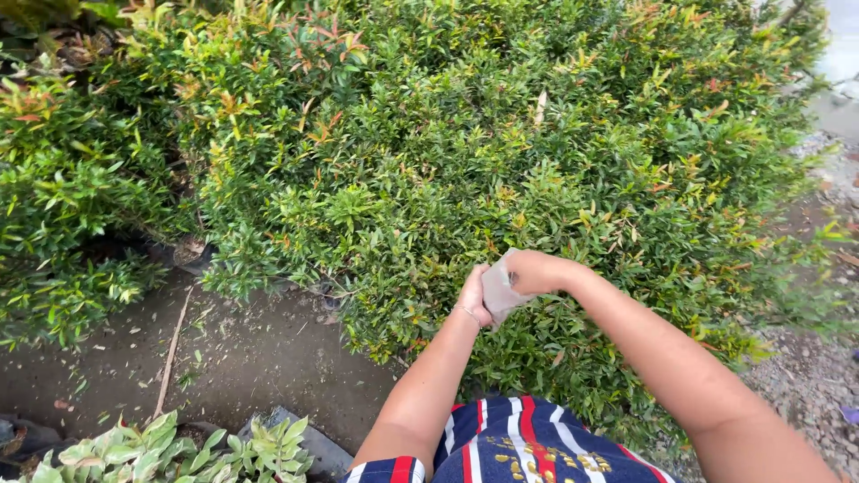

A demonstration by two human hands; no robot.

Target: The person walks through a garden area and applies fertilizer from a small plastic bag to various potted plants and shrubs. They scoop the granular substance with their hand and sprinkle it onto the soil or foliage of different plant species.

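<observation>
Left of the bush [501,170] lies bare soil [250,358]. At the bush's near edge, the left hand [474,297] grips one side of a grey cloth [497,291]; the right hand [535,271] clenches its other side, just above the leaves.

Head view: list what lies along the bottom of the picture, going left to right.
Pale variegated potted plant → bare dirt ground → left hand → grey cloth-like piece held between both hands → right hand → gravel.
</observation>
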